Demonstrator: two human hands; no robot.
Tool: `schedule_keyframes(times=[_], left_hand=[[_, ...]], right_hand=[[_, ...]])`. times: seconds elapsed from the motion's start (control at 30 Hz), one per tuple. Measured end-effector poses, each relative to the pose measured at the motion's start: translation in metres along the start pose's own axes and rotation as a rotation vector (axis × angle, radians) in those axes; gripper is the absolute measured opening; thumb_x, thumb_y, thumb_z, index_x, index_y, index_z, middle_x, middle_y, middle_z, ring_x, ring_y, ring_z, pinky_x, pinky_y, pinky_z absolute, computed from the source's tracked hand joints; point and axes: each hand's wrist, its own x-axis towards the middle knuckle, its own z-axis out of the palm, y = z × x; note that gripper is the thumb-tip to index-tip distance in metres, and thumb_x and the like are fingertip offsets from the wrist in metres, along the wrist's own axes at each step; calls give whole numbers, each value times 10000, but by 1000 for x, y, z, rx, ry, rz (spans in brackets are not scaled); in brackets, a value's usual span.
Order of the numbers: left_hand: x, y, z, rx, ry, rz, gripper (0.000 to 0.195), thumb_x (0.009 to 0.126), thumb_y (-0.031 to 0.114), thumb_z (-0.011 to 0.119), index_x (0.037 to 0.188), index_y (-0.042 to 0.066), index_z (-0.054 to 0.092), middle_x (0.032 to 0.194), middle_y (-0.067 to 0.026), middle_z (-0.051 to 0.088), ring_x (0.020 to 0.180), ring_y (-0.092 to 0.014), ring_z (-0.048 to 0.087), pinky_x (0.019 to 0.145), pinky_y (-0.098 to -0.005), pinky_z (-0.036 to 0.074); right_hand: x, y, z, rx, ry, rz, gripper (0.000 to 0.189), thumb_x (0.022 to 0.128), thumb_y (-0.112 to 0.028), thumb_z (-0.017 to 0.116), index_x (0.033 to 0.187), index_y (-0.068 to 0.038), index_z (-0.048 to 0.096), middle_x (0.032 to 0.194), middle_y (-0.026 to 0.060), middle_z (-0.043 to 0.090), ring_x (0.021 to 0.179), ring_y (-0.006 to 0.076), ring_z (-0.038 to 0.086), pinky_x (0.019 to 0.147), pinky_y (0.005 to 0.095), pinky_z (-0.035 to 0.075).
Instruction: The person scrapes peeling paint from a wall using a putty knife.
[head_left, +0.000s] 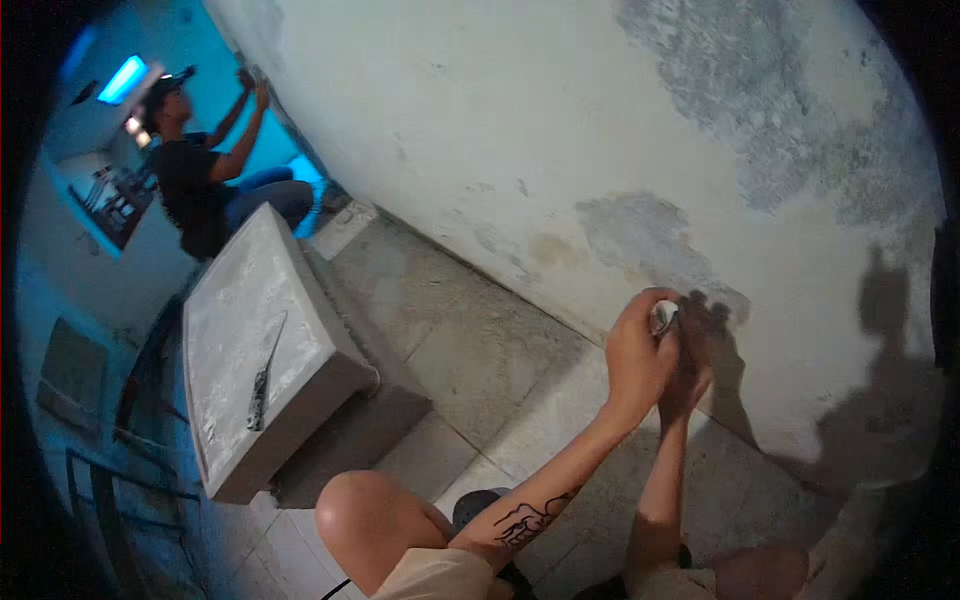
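My left hand (636, 356) is curled around a small, pale, rounded object (664, 317), whose end shows between the thumb and fingers. What it is exactly, I cannot tell. Pressed close beside it, my right hand (694, 371) lies partly in shadow, and its grip is hidden. Both hands are in front of the lower part of a whitewashed wall (480, 127). Near them the wall has a grey patch (637, 225) of worn paint. To my left, a knife (262, 379) with a dark patterned handle lies on a pale, box-like stool (217, 360).
Another person (195, 165) crouches at the far left, with both hands raised to the wall's edge. Tiled floor (480, 330) runs between the stool and the wall. My bent knee (375, 510) is near the stool. A dark metal frame (105, 487) stands at lower left.
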Motion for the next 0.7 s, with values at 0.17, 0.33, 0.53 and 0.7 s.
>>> schedule_keyframes(times=[0.17, 0.33, 0.53, 0.7], left_hand=[[-32, -65, 29, -296, 7, 67, 437, 807, 26, 484, 1243, 26, 478, 1204, -145, 526, 1039, -243, 532, 820, -307, 434], [-35, -86, 44, -393, -49, -33, 438, 844, 68, 502, 1273, 3, 443, 1272, -144, 482, 1004, -161, 538, 780, -241, 432], [-30, -96, 55, -350, -113, -106, 483, 865, 167, 572, 1287, -11, 418, 1178, -181, 550, 969, -134, 554, 775, -235, 438], [-33, -87, 57, -367, -105, -134, 517, 839, 184, 617, 1281, -8, 429, 1160, -212, 553, 1008, -159, 550, 795, -256, 446]], right_hand=[[4, 8, -8, -84, -116, -80, 269, 838, -59, 548, 1096, -67, 623, 1052, 127, 616, 954, 221, 589, 804, 327, 459], [0, 24, -10, -135, -78, -147, 267, 841, -87, 561, 1101, -68, 618, 1031, 125, 614, 933, 231, 594, 772, 331, 467], [0, 37, -14, -67, -111, -57, 294, 835, -39, 551, 1123, -69, 604, 1031, 104, 594, 850, 164, 577, 706, 261, 459], [4, 31, -16, -58, -114, 7, 285, 849, -36, 525, 1117, -72, 614, 1001, 68, 580, 773, 123, 539, 649, 239, 436]])
